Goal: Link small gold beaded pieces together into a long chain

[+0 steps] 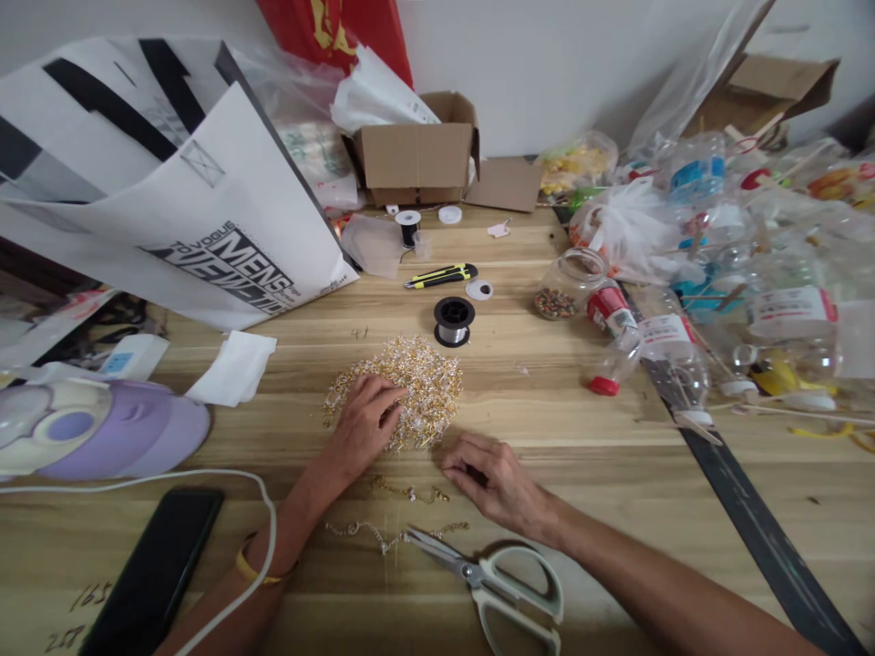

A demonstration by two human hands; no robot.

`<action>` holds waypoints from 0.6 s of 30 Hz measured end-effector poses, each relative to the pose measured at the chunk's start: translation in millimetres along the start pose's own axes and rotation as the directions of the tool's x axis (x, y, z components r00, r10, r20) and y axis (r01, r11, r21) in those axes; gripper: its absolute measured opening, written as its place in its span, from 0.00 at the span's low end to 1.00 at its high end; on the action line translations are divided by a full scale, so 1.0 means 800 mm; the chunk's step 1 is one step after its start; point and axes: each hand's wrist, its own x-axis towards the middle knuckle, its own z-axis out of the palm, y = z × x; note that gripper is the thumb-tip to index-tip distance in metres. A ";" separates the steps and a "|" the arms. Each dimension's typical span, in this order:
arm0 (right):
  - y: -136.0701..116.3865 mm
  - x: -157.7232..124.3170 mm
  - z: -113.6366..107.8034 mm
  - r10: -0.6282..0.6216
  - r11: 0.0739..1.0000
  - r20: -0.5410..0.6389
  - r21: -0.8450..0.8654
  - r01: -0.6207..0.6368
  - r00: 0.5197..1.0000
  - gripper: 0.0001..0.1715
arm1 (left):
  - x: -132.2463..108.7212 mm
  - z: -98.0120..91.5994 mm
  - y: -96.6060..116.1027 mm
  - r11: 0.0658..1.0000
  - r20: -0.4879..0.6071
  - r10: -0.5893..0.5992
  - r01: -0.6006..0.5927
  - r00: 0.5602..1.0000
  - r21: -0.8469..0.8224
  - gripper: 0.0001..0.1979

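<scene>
A heap of small gold and clear beads or charms (pixel 427 392) lies on the wooden table. My left hand (pixel 365 419) rests on the heap's left side, fingers curled together; whatever they may pinch is too small to see. Just right of the heap's lower edge, my right hand (pixel 496 483) is closed near the tabletop, its fingertips pressed together and their contents hidden. Below the heap lie a short gold chain (pixel 414 493) and a longer chain with clear stones (pixel 384 544). Scissors (pixel 471 574) with pale handles lie partly open over the longer chain.
A wire spool (pixel 452 322), a yellow-black cutter (pixel 441 276) and a bead jar (pixel 561 296) stand or lie beyond the heap. Plastic bottles (pixel 779 301) crowd the right. At left are a phone (pixel 154 579), a white cable (pixel 266 510) and a large bag (pixel 232 210).
</scene>
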 end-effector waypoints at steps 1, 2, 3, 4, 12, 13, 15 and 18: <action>0.000 0.000 0.000 0.002 1.000 0.003 0.000 -0.002 1.000 0.08 | 0.000 0.000 0.000 1.000 -0.002 -0.004 0.004 1.000 -0.003 0.11; 0.000 0.000 0.000 0.005 1.000 0.006 -0.001 -0.005 1.000 0.08 | -0.001 0.000 0.000 1.000 -0.005 -0.006 0.006 1.000 -0.006 0.11; 0.000 0.000 0.000 0.007 1.000 0.009 -0.002 -0.007 1.000 0.08 | -0.001 -0.001 0.000 1.000 -0.007 -0.008 0.008 1.000 -0.008 0.11; 0.000 0.000 0.000 0.008 1.000 0.012 -0.003 -0.008 1.000 0.08 | -0.001 -0.001 0.001 1.000 -0.006 -0.010 0.010 1.000 -0.009 0.11; 0.001 0.000 0.000 0.005 1.000 0.013 0.000 -0.005 1.000 0.07 | 0.001 -0.007 0.003 0.999 -0.006 -0.036 0.036 0.999 0.015 0.06; 0.001 0.000 0.000 0.004 1.000 0.014 0.001 -0.004 1.000 0.07 | 0.001 -0.007 0.003 0.999 -0.011 -0.037 0.037 0.999 0.010 0.06; 0.002 -0.001 0.000 0.002 1.000 0.012 0.005 -0.002 1.000 0.07 | 0.002 -0.007 0.004 1.000 -0.017 -0.030 0.030 0.999 -0.001 0.06; 0.003 -0.001 0.001 0.000 1.000 0.005 0.008 0.000 1.000 0.07 | 0.005 -0.007 0.005 1.000 -0.014 -0.011 0.011 1.000 -0.001 0.07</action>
